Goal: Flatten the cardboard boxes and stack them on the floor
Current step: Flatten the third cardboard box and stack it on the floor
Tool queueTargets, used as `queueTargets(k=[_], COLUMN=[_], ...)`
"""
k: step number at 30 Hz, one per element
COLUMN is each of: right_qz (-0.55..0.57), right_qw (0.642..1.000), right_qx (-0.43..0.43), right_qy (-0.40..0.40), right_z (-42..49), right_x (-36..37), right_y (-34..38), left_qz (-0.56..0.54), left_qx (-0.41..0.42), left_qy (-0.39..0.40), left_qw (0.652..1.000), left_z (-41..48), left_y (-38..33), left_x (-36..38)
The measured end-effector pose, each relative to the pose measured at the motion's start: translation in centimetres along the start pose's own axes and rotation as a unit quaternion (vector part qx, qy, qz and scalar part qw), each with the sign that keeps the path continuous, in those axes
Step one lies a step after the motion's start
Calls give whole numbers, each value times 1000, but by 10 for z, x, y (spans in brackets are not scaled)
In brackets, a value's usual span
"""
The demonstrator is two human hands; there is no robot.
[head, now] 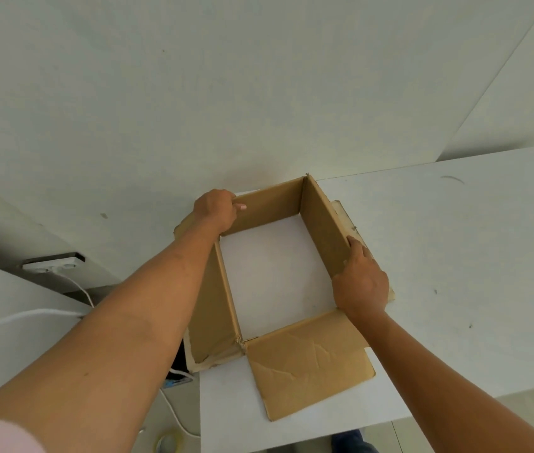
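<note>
A brown cardboard box (308, 358) stands open on the left end of a white table (455, 256), with no bottom, so the white tabletop shows through it. Its near flap lies folded flat toward me. My left hand (216, 209) grips the far left corner of the box, fingers curled over the top edge of the far wall. My right hand (362, 282) holds the top edge of the right wall, fingers along the outside and thumb on the inner side. The left wall leans outward past the table's edge.
A white wall rises right behind the table. To the left, below table level, a white power strip (51, 264) with a white cable (23, 317) lies on a lower surface. More cable and a roll of tape (167, 441) lie on the floor beside the table.
</note>
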State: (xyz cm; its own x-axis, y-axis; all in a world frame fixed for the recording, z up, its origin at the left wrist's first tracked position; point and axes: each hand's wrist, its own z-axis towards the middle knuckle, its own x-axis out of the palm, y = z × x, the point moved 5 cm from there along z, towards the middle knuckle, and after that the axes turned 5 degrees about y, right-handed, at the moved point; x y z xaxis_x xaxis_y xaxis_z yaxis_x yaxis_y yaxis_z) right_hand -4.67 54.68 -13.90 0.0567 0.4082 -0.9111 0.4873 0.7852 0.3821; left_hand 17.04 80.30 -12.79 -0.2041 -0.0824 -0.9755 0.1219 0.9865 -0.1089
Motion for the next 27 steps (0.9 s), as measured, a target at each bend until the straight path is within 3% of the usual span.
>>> queueTargets(k=[6, 11, 15, 19, 24, 27], right_qz=[16, 82, 220, 365, 330, 219], right_qw=[998, 992, 968, 923, 938, 963], right_qx=[-36, -65, -47, -25, -1, 47], right_qy=[42, 68, 110, 117, 111, 148], right_z=[-2, -3, 6, 17, 36, 54], right_x=[-4, -5, -7, -6, 11, 27], right_y=[0, -1, -9, -28, -64, -81], left_qz=[-27, -108, -306, -416, -387, -396], left_qx=[45, 67, 16, -47, -110, -117], left_qy=[36, -84, -15, 89, 112, 110], left_qw=[998, 988, 952, 904, 909, 904], left_z=[-8, -51, -97, -120, -126, -125], left_y=[1, -47, -130, -199, -226, -222], left_x=[-2, -4, 19, 44, 53, 53])
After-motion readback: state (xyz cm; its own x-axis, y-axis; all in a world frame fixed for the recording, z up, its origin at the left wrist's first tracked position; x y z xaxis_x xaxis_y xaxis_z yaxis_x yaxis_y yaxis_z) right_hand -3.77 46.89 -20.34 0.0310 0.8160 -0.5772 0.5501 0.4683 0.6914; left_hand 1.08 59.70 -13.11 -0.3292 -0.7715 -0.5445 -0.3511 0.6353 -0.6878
